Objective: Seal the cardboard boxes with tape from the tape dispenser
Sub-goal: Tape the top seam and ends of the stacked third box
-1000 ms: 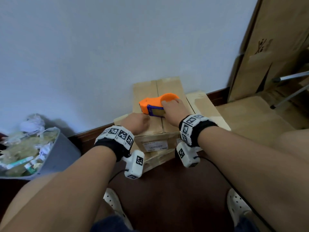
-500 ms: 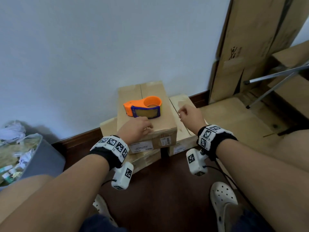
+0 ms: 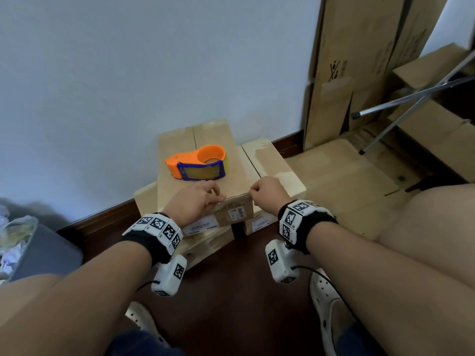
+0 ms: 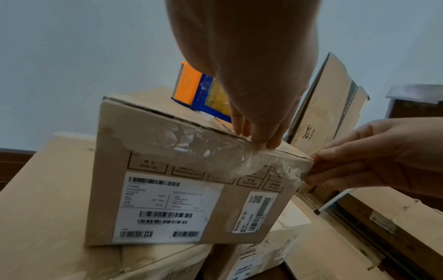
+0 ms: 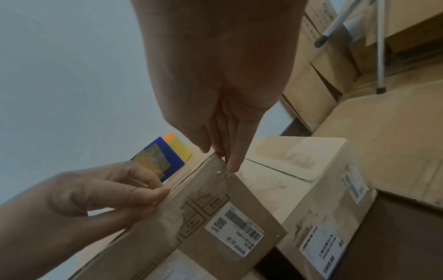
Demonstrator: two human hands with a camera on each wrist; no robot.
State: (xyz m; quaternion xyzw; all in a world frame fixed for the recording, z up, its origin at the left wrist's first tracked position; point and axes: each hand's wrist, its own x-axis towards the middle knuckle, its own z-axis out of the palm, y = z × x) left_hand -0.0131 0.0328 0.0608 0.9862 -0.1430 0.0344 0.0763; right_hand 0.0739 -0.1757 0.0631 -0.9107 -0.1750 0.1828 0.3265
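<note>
The top cardboard box (image 3: 232, 179) sits on a stack against the wall, and the orange and blue tape dispenser (image 3: 198, 163) lies loose on its lid. A strip of clear tape (image 4: 191, 144) runs wrinkled along the box's upper front edge. My left hand (image 3: 216, 197) presses its fingertips (image 4: 263, 145) onto the tape at that edge. My right hand (image 3: 253, 194) pinches the tape's end (image 4: 302, 174) at the front right corner of the box. In the right wrist view its fingers (image 5: 231, 163) sit on that corner.
A second box (image 3: 272, 163) stands right beside the top one, and a larger one (image 3: 144, 199) lies under it. A grey bin (image 3: 43, 250) of rubbish is at the left. Flattened cartons (image 3: 347, 73) and metal stand legs (image 3: 411, 98) fill the right. My white clogs (image 3: 326, 304) are below.
My right hand let go of the dispenser, which now lies on the lid. Both hands came back to the box's front edge, the right to its corner. My view turned right.
</note>
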